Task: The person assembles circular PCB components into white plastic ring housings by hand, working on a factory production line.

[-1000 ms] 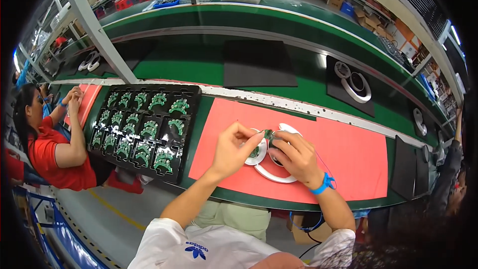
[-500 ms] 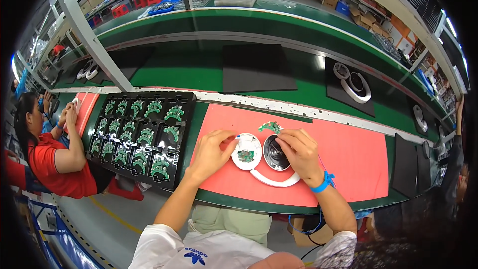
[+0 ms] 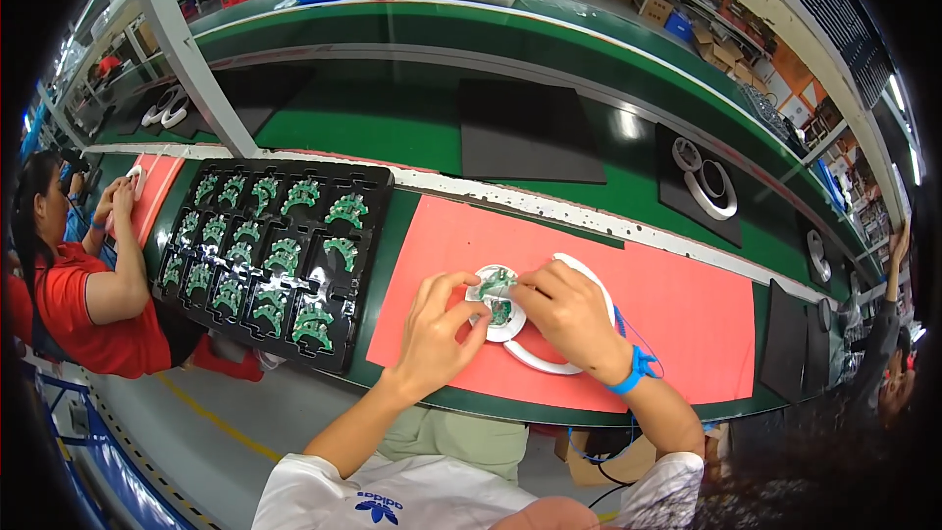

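On the red mat (image 3: pixel 677 334), a small curved green circuit board (image 3: pixel 497 281) is pinched in the fingertips of my right hand (image 3: pixel 571 312). It is held over a round white housing (image 3: pixel 504 336), with another green board (image 3: pixel 501 311) visible inside. My left hand (image 3: pixel 439 330) curls around the housing's left side, thumb and forefinger at its rim. A white curved band (image 3: pixel 538 362) runs from the housing, beneath my right hand, and reappears beyond it. The dark round part at the band's other end is hidden by my right hand.
To the left lies a black tray (image 3: pixel 378 198) with several curved green boards in its pockets. Black pads rest on the green bench beyond, one bearing a white curved device (image 3: pixel 708 194). A co-worker in a red shirt (image 3: pixel 98 309) works at far left. A metal post (image 3: pixel 186 59) rises behind the tray.
My right hand has brought the green board left and down, over the white housing. My left hand has shifted slightly right and closer in. The view has moved a little.
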`<state>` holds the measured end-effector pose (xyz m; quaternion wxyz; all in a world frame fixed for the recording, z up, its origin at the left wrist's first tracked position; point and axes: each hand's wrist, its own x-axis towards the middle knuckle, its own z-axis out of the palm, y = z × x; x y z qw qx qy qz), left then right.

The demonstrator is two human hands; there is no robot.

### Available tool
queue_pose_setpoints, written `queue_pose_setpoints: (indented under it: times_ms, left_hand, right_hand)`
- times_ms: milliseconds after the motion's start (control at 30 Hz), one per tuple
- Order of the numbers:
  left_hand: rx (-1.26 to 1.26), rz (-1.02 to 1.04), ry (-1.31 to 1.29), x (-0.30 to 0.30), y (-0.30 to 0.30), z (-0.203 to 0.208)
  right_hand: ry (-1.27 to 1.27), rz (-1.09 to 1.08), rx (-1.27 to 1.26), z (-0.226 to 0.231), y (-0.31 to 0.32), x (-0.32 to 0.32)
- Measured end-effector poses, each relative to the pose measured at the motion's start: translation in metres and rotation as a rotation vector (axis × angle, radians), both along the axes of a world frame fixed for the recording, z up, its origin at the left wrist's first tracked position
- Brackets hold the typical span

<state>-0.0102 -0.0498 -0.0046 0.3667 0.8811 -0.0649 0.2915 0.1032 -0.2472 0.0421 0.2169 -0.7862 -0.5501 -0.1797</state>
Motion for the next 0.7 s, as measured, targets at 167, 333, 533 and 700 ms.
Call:
queue_pose_setpoints:
  times_ms: [167, 333, 533, 700]
  left_hand:
    - [-0.038, 0.026, 0.017, -0.003, -0.002, -0.005]
    - [-0.037, 0.018, 0.024, -0.004, -0.001, -0.006]
    - [-0.006, 0.007, 0.043, -0.003, -0.001, -0.007]
    - [0.003, 0.017, 0.041, -0.002, -0.001, -0.011]
  right_hand:
    - [0.021, -0.025, -0.053, -0.009, 0.007, -0.001]
    - [0.045, -0.024, -0.069, -0.012, 0.008, 0.003]
    - [0.109, 0.003, -0.056, -0.018, 0.007, 0.007]
    - [0.138, -0.027, -0.037, -0.013, 0.012, 0.005]
